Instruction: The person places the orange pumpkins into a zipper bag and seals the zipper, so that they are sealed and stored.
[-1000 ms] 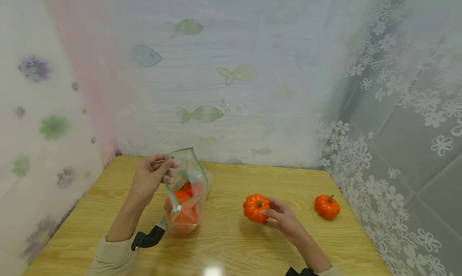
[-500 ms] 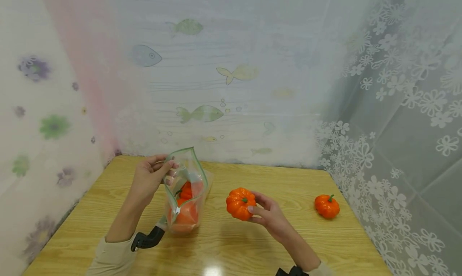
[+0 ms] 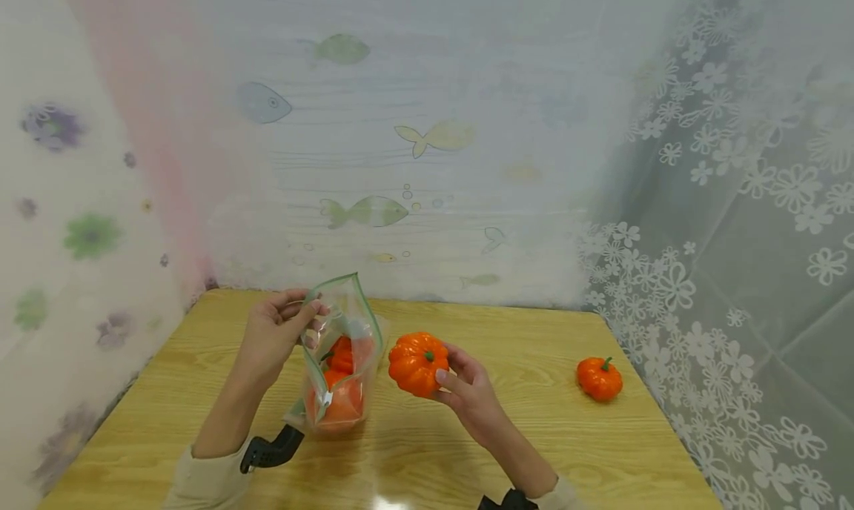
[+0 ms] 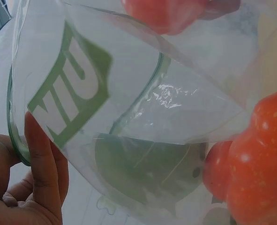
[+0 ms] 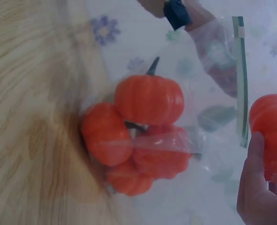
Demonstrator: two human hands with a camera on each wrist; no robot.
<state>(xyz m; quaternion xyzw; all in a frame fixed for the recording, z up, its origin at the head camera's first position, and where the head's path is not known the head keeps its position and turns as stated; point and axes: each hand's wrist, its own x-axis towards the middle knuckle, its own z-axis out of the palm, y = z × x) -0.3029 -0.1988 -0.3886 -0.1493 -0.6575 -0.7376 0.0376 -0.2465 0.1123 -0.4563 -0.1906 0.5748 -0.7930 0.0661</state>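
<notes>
My left hand (image 3: 276, 336) pinches the rim of a clear zip bag (image 3: 370, 328) with a green edge, and the bag's mouth stands open. Inside the bag lie several small orange pumpkins (image 5: 150, 101) with green stems, seen through the plastic in the right wrist view. My right hand (image 3: 472, 391) grips another orange pumpkin (image 3: 415, 364) between thumb and fingers. It is raised above the table, just right of the bag and apart from it in the head view. Green and white lettering (image 4: 72, 86) marks the bag in the left wrist view.
One more orange pumpkin (image 3: 599, 379) sits on the wooden table (image 3: 527, 436) at the right. Patterned curtains with fish and flowers hang behind the table (image 3: 427, 199) and along both sides. Black wrist mounts (image 3: 272, 451) are on both arms.
My right hand has carried its pumpkin left and slightly up, close to the bag. The left hand keeps its hold on the bag's rim, nearly still.
</notes>
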